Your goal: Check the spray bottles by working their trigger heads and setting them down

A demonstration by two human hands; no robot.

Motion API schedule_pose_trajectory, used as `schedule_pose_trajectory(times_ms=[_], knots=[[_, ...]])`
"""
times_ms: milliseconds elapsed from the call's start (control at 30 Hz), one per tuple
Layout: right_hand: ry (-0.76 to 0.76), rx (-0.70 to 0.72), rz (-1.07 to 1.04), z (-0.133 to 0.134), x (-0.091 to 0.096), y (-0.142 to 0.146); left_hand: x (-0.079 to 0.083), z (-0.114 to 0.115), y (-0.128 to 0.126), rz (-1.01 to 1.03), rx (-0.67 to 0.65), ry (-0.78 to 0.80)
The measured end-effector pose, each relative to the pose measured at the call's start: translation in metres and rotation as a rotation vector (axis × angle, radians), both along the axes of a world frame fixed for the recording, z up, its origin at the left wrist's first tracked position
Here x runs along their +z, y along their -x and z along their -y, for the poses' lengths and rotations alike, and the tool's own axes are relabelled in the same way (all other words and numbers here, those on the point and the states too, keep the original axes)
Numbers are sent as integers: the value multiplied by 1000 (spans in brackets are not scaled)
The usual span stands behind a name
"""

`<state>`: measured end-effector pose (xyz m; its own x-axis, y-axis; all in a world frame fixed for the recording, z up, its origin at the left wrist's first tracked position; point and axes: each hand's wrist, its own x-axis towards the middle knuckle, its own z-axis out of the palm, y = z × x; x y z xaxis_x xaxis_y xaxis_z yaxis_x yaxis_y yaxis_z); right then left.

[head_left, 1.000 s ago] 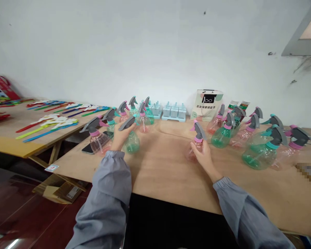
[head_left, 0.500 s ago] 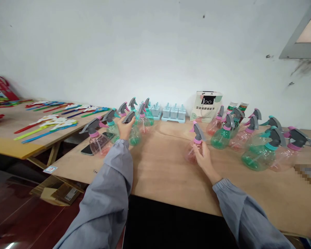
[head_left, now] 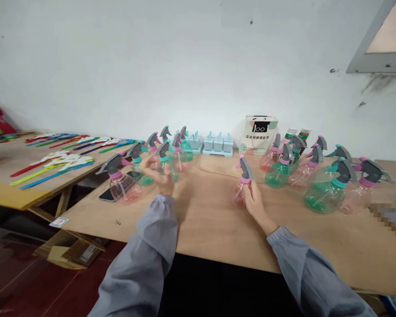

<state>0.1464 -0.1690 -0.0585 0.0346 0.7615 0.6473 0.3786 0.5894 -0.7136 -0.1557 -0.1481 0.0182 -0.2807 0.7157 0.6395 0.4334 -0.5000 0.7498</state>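
Observation:
My right hand (head_left: 254, 199) is wrapped round the side of a pink spray bottle (head_left: 238, 195), which stands upright on the wooden table. Its trigger head is grey and pink. My left hand (head_left: 161, 175) is raised with its fingers apart, holding nothing. Just behind it stands a green spray bottle (head_left: 166, 155) with a grey and teal head, partly hidden by the fingers. To the left of that hand are another green spray bottle (head_left: 137, 152) and a nearer pink spray bottle (head_left: 122, 187). Several more bottles stand behind.
Several green and pink spray bottles (head_left: 326, 196) crowd the table's right side. Light blue ice-pop moulds (head_left: 218, 144) and a printed paper bag (head_left: 259, 136) stand by the wall. A phone (head_left: 107, 195) lies at the left. Another table (head_left: 3, 171) holds colourful plastic sticks (head_left: 57, 171).
My left hand has let go of the green spray bottle's head and drawn back towards me, its fingers opening. My right hand stays on the pink bottle. The view has shifted slightly.

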Motion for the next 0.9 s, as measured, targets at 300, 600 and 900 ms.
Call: schedule_pose_trajectory(times_ms=[300,600,900], knots=[[-75,190,85,15,-9,19,-13,37,-129,-115,-331,143],[-329,-249,257,14,32,-27,-12,28,-112,373,-485,244],[-125,-755,218,-85,8,-118,-3,13,-61,808,-498,425]])
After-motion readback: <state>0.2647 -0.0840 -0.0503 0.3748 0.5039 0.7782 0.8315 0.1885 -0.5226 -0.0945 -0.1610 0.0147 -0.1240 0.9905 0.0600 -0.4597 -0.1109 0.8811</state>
